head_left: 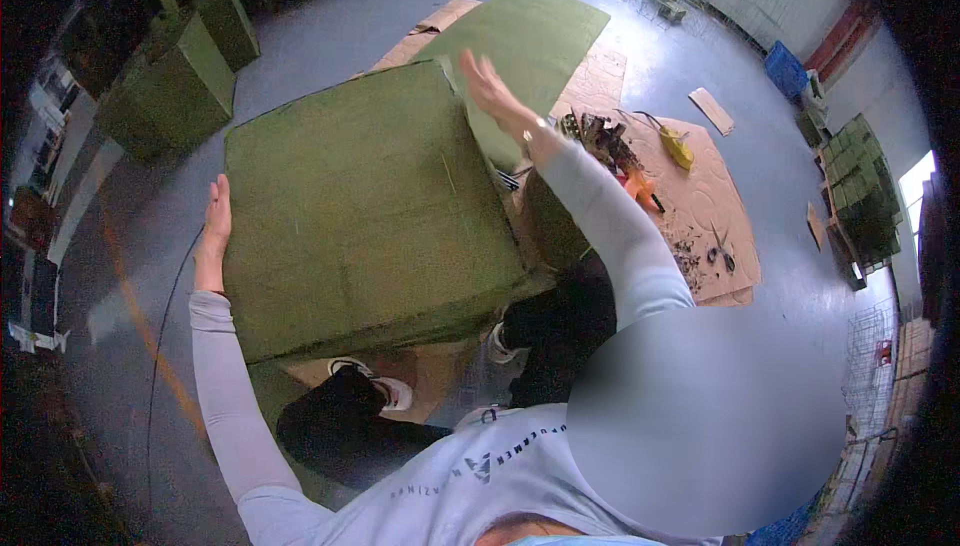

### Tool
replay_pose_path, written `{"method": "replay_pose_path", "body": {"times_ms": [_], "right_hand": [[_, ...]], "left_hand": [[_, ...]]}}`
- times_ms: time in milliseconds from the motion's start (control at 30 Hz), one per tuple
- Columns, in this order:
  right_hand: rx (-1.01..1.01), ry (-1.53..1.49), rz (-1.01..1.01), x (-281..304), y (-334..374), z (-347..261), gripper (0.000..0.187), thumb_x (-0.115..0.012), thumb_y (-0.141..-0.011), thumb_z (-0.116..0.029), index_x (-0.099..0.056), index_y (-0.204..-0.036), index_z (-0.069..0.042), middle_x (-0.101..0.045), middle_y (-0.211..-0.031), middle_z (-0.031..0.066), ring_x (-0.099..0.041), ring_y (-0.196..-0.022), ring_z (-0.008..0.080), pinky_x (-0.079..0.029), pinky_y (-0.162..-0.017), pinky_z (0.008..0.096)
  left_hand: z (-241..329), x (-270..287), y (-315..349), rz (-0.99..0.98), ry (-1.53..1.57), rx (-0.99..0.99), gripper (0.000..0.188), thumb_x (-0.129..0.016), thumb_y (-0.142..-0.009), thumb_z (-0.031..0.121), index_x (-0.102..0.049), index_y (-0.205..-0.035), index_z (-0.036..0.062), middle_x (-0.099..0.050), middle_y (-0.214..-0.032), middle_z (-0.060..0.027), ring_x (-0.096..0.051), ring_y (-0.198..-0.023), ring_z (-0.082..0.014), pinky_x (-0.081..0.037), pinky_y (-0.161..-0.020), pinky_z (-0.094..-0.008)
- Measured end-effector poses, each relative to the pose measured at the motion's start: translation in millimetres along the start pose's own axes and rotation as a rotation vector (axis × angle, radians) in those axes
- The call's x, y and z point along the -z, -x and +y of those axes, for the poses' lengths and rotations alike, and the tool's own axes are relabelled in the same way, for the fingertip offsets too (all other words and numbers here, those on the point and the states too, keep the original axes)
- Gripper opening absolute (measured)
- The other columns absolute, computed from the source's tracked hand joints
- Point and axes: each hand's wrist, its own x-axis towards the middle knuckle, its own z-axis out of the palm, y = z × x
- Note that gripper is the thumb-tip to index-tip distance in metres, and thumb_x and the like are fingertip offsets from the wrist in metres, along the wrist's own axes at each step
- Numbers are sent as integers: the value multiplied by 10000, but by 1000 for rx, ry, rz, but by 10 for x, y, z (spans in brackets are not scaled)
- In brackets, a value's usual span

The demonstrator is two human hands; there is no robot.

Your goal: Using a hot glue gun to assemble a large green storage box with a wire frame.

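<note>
A big green block (365,206), covered in moss-like green material, fills the middle of the view in front of me. My left hand (214,223) lies flat against its left side with fingers stretched. My right hand (492,91) presses flat on its far right corner, fingers spread, a ring on one finger. Both arms wear light grey sleeves. My dark trousers and white shoes (375,383) show below the block.
A green mat (535,41) lies on brown cardboard sheets (700,201) behind the block. Scissors (722,249), a yellow tool (678,149) and dark scraps lie on the cardboard. More green blocks stand at the upper left (170,96) and right (860,196). Grey floor surrounds.
</note>
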Motion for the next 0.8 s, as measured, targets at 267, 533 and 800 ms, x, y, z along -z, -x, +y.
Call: {"method": "replay_pose_path", "body": {"times_ms": [267,533,800], "right_hand": [[224,-2108,-1025,-436,-355,-941,938,-245,-861,-703,-147,-1428,38,-127,-1496,228,-125,-1393,346,-149,-1124,405],[-590,-3347,-1009,-179,196,549,748,-315,-949,-526,-86,-1453,-23,-100,-1521,147,-97,-1401,296,-151,-1121,377],[-114,-2821,-2070,342,131,1590,905,-300,-888,-661,-4,-1450,-17,19,-1529,140,-66,-1409,250,-94,-1126,351]], "left_hand": [[677,-323,-371,-37,13,-92,1004,-233,-827,752,-112,-1433,-40,-146,-1497,-205,-143,-1393,-304,-122,-1129,-357],[143,-169,-365,-33,16,6,1023,-241,-819,761,-109,-1430,-49,-137,-1497,-210,-133,-1396,-304,-117,-1130,-359],[-567,4,-33,-49,14,21,1041,-250,-811,769,-106,-1427,-57,-128,-1498,-214,-123,-1398,-305,-112,-1131,-360]]}}
